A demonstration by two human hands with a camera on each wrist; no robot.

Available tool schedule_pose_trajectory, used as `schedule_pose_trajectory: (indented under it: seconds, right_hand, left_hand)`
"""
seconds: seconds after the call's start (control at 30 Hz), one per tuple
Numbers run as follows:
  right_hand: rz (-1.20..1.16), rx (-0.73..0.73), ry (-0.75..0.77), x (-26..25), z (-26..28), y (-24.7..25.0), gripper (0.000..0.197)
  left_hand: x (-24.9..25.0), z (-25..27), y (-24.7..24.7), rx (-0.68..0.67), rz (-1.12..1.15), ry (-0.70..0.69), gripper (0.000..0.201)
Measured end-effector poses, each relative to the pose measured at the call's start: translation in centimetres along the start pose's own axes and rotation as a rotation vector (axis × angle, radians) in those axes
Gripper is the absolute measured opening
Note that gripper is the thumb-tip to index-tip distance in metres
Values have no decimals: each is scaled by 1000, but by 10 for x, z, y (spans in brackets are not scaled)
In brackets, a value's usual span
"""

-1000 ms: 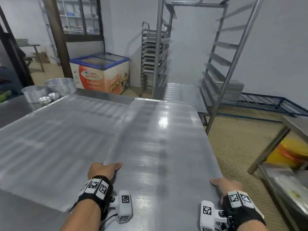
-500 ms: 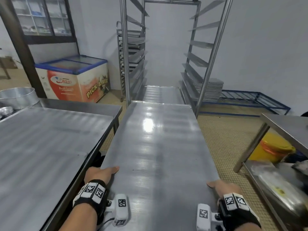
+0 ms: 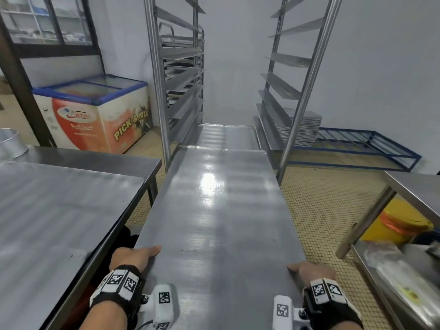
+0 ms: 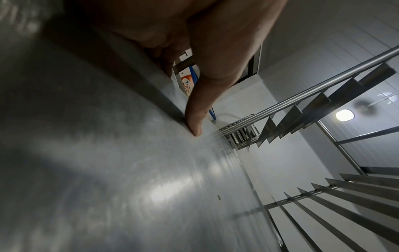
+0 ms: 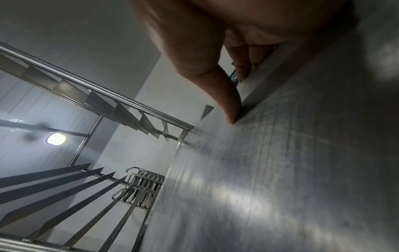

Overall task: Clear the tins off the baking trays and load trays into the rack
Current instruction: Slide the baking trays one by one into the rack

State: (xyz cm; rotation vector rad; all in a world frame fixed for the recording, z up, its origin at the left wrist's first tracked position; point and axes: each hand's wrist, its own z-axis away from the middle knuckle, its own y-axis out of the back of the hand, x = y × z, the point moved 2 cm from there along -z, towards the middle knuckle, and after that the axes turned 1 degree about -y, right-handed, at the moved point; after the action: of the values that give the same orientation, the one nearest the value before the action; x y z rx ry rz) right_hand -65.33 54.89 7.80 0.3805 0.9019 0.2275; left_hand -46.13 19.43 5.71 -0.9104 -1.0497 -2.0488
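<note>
Tray pinched at near side edges, left hand and right hand fingers clamped, facing rack.

Ceiling lamp glares; edges blurred, warped.

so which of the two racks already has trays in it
The far rack against the back wall, left of the near rack; its rails hold trays, while the near one's upper rails are bare.

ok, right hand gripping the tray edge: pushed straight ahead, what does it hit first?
Probably the right front upright of the rack. The right hand on the tray lines up roughly with it; depth unclear.
</note>
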Motion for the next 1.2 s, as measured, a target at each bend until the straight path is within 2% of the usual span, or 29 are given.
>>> schedule_pose_trajectory:
  seconds: [0.1,0.23,0.3,0.37,0.47,0.5,0.6,0.63,0.73,0.8,1.07,1.2]
  right_hand:
    - [7,0,2,-24,-25,-19,43]
    - [36,6,-30,-63,-49,-46,30]
    - [25,37,-12,-83,-60,-61,31]
    - [53,-11,-5,-100,-65,-76,35]
    - [26,1,-38,-123,-82,-91,22]
    - [1,17,-39,-130,-86,-94,22]
    - [11,-30,-45,-148,-97,-104,42]
    - [4,-27,-50,-154,-103,-108,43]
    - [-10,10,-56,-173,-121,-114,27]
    - [-24,31,-54,-185,-133,-119,26]
    - [26,-7,-38,-233,-179,-140,30]
    - [29,2,-33,-251,-192,-147,27]
  left_hand:
    - [21,-29,-14,-19,-5,3,43]
    - [54,-74,-32,-34,4,-17,53]
    - [71,-93,-42,-45,-2,-19,59]
    - [87,-110,-50,-46,-2,-17,64]
    - [110,-130,-61,-48,-5,-30,64]
    - [116,-137,-65,-46,-16,-29,65]
    - [133,-150,-76,-52,-80,-14,72]
    - [136,-158,-81,-46,-86,-16,72]
    - [151,-177,-96,-71,-64,-22,62]
    - [161,-190,-105,-91,-59,-22,58]
    - [199,-219,-137,-49,-77,5,65]
    - [210,-240,-155,-5,-121,16,76]
